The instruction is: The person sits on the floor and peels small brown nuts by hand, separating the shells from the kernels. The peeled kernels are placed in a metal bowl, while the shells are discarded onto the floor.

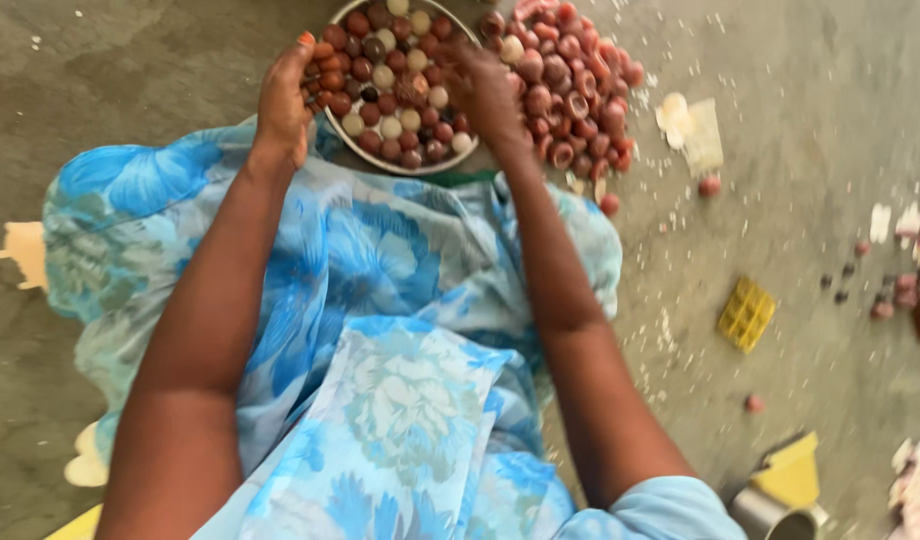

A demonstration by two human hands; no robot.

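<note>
A blue floral cloth fills the middle and lower frame, draped over the person's lap, with the grey concrete floor around it. At the top centre a round metal bowl rests at the cloth's upper edge, filled with red-brown and cream kola nuts. Just right of the bowl, a heap of reddish nuts lies on the floor. The left hand curls over the bowl's left rim, fingers bent around a few nuts there. The right hand reaches in at the bowl's right edge, fingers bent down among the nuts; whether it grips one cannot be told through the blur. A small yellow grid-patterned piece lies at mid right, a metal cup at the lower right
</note>
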